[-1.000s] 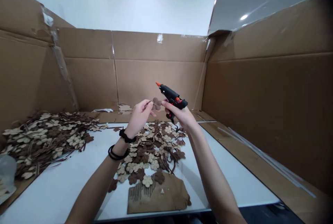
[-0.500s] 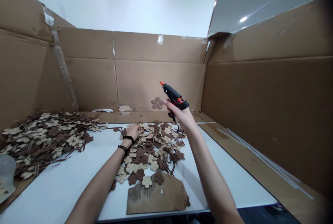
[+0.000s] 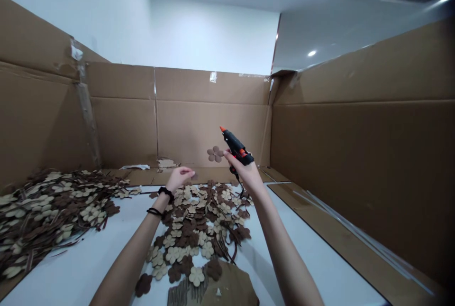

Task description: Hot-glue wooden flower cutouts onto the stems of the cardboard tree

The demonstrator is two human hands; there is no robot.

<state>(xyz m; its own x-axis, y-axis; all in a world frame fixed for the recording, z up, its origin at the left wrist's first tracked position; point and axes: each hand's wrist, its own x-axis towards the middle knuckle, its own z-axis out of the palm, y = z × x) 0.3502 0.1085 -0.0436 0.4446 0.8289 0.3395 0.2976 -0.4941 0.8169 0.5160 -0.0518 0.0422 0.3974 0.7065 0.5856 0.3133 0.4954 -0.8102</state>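
My right hand [image 3: 245, 166] is closed round a black glue gun [image 3: 235, 147] whose orange tip points up and to the left. The same hand pinches a brown felt flower [image 3: 215, 154] between thumb and finger. My left hand [image 3: 180, 178], with dark bands at the wrist, is raised over the pile's far left edge, its fingertips pinched on a small dark piece that is hard to make out. Below both hands a pile of cream and brown flowers [image 3: 192, 225] and thin strips covers the middle of the white table [image 3: 124, 230].
A larger heap of flowers and stems [image 3: 64, 206] lies at the left. A cardboard piece [image 3: 231, 284] is at the near edge. Clear glue sticks [image 3: 355, 230] lie along the right. Cardboard walls [image 3: 213, 121] enclose the table.
My left hand has lifted off the pile, its fingertips now pinched together. My right hand keeps the glue gun and flower. The view has tilted upward, showing more ceiling.
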